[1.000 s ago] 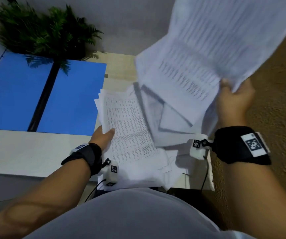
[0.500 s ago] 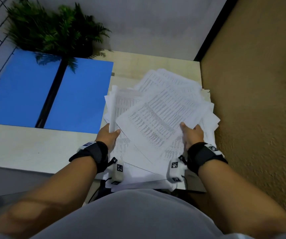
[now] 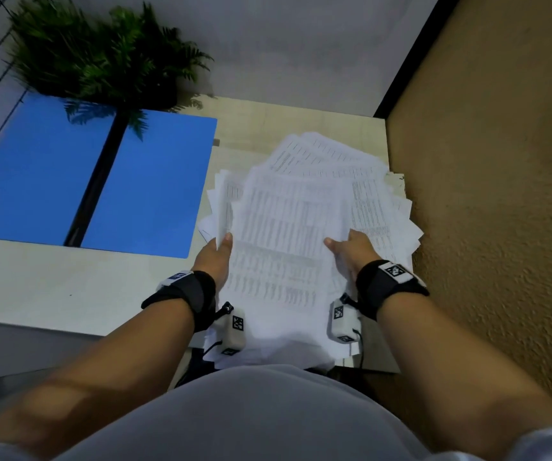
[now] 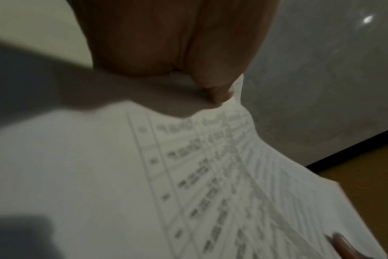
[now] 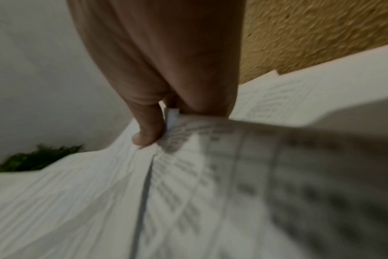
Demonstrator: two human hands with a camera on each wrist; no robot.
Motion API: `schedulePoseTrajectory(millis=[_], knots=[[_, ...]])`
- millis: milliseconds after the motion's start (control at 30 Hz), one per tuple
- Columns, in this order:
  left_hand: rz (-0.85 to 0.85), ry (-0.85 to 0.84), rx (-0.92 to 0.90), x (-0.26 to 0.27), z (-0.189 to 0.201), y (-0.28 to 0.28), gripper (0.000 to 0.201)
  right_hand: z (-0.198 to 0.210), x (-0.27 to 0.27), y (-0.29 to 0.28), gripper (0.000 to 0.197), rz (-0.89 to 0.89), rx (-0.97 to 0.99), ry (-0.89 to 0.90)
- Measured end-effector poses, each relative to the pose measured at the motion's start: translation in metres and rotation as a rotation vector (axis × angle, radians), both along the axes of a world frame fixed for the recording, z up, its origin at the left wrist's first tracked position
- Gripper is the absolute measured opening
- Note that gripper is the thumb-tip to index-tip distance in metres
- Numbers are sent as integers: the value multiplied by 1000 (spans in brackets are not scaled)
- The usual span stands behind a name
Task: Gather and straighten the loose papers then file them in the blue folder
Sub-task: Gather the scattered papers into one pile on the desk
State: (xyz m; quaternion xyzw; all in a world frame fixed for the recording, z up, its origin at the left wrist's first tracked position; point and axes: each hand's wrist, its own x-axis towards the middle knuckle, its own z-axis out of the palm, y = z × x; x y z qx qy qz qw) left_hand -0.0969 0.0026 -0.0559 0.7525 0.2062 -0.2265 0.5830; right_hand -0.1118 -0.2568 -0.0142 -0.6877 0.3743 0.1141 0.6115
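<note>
Grip: both hands are pinching the papers [image 3: 287, 234], left hand [image 3: 213, 261] thumb on top at the left edge, right hand [image 3: 351, 252] likewise at the right edge.
Papers: fanning out untidily on the table [image 3: 35, 287], just right of the blue folder [image 3: 78, 174], which is lying open.
Advice: loosening both pinches and tapping the edges on the table is probably squaring them best.

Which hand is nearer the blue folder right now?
Left. The left hand grips the papers at their left edge, just right of the open blue folder; the right hand holds their far side.
</note>
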Motion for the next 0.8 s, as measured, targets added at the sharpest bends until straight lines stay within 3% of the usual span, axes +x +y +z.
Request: schedulePoseTrajectory(millis=[67,167,267,400,567,667,733,800], knots=[[-6,0,-24,-3,4,-5,57,-5,-1,17,35,-28,-43,-27],[13,-34,41,-6,1,-4,38,-10,-6,26,25,-174,-148,-67],[85,-22,56,-7,-2,-1,32,-23,-20,25,5,-216,-246,-24],[74,-1,5,-17,-4,-9,42,-33,-21,29,20,-349,-209,27],[9,-2,14,-21,-12,-11,52,-31,-18,39,13,-141,-279,32],[63,3,18,-15,-12,-1,42,-17,-12,14,7,-247,-385,-32],[91,20,13,-11,-11,6,39,-9,-10,-21,32,-249,-609,69],[82,34,33,-8,-12,14,40,-8,-12,-50,61,-237,-618,178]])
